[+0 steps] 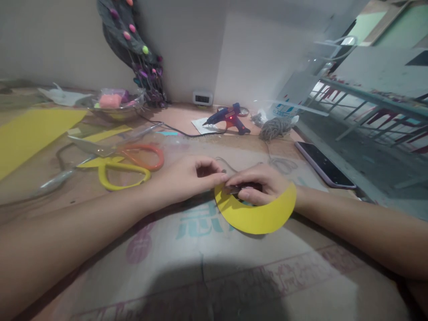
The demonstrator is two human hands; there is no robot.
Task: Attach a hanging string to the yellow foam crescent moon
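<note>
A yellow paper crescent [259, 217] curves below my right hand, one tip near my left fingertips and the other over my right wrist. My left hand [197, 176] is closed, thumb and forefinger pinching at the crescent's left tip. In my closed right hand [264, 180] sits a small dark, shiny tool [245, 187], its front end close to that same tip. The fingers hide most of the tool, so its exact kind does not show. Both hands are just above a printed plastic sheet.
Orange scissors [160, 158] and yellow-handled scissors [103, 178] lie left, near yellow paper [33, 133]. At the back are a blue glue gun [230, 118] with a red light, grey yarn [276, 129] and a small clock [202, 98]. A phone [324, 165] lies right.
</note>
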